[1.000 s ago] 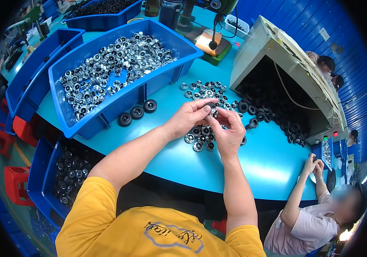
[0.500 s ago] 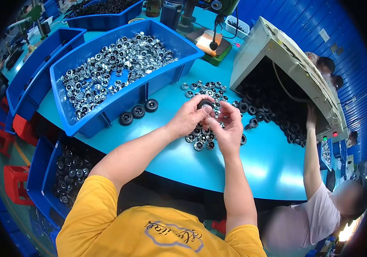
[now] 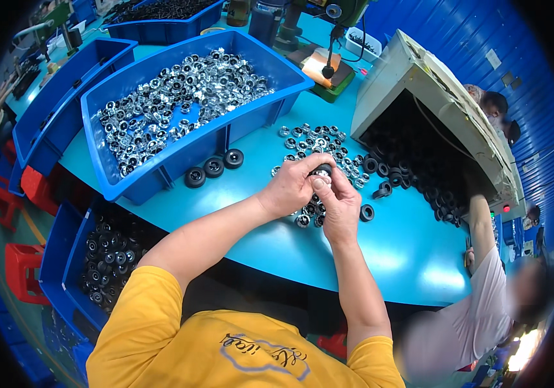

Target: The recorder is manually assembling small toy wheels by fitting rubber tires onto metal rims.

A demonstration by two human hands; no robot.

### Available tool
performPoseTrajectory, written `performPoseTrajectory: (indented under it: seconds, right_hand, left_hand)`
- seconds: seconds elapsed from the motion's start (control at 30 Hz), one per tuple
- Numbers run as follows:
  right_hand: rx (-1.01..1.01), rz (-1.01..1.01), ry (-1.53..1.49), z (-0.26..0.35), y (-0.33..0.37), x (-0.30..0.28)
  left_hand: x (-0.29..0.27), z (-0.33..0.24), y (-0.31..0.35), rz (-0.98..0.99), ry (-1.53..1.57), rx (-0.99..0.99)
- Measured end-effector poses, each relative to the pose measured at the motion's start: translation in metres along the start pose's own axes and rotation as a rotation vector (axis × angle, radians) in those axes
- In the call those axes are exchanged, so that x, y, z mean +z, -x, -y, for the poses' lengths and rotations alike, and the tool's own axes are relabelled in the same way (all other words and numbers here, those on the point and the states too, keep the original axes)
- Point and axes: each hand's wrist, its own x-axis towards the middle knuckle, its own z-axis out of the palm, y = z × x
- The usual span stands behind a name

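On the turquoise desk (image 3: 412, 249), round silvery metal hubs (image 3: 321, 143) lie between a rectangular blue plastic bin (image 3: 193, 149), left, and a boxy off-white cabinet (image 3: 383, 84), right; round black rings (image 3: 394, 176) lie in and before the cabinet.

This is a factory workshop, apparently for assembly. A turquoise bench (image 3: 283, 252) fills the middle; on it, a blue bin (image 3: 189, 151) at upper left is heaped with silver hubs (image 3: 193, 72), and black rings (image 3: 440, 200) spill from a pale box (image 3: 381, 85) at right. A green machine (image 3: 354, 11) stands at top centre, a co-worker (image 3: 455, 323) at lower right, red stools (image 3: 23, 275) at left, and a ribbed blue wall (image 3: 442, 26) at upper right.
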Motion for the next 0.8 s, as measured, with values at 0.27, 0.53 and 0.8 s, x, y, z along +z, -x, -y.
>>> performPoseTrajectory:
  seconds: [0.27,0.53,0.8]
  right_hand:
    - [0.202,0.002,-0.11,-0.008,-0.013,-0.016]
    - [0.269,0.093,-0.207,0.007,-0.016,-0.015]
    - [0.133,0.038,-0.098,-0.007,-0.021,-0.013]
  left_hand:
    - [-0.003,0.012,-0.002,0.135,-0.112,-0.039]
    - [-0.013,0.007,-0.008,0.273,0.486,-0.435]
    - [-0.002,0.008,-0.004,0.192,0.666,-0.433]
